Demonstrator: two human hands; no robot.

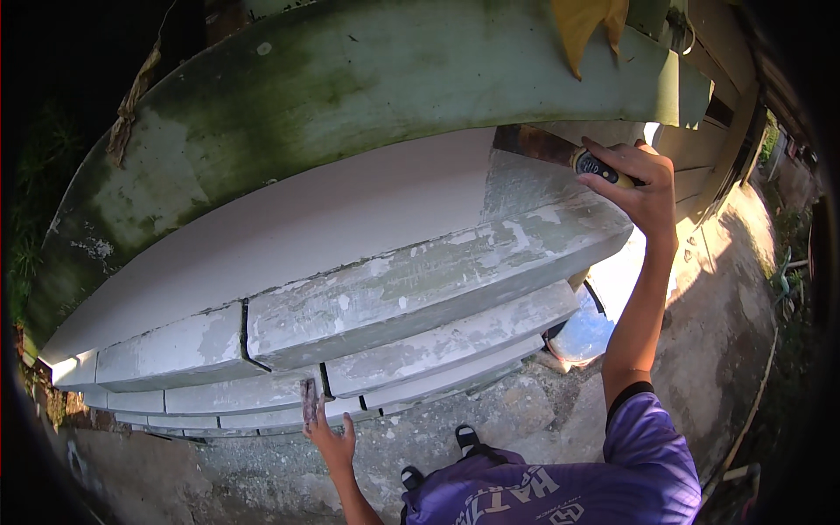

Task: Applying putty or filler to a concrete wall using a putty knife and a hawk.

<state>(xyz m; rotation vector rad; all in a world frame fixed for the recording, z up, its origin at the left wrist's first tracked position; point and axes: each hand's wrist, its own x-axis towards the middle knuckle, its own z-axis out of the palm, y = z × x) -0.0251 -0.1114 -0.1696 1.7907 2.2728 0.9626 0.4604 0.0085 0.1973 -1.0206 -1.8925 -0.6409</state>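
My right hand is wrapped round the handle of a wide-bladed scraper. Its dark, stained blade lies against a grey patch of the white wall panel, at the panel's right end. Lower and to the left, my left hand reaches up to the stepped ledges, which carry patchy white and grey coating. A narrow grey-brown flat piece shows at its fingers, beside a black joint in the ledge. The thumb stands apart, and what the piece is cannot be made out.
A green-stained, curved surface arches over the panel, with a dry yellow leaf hanging over it. A blue rounded container stands beside the ledge ends. Rough concrete ground lies below; boarded walling rises at the right.
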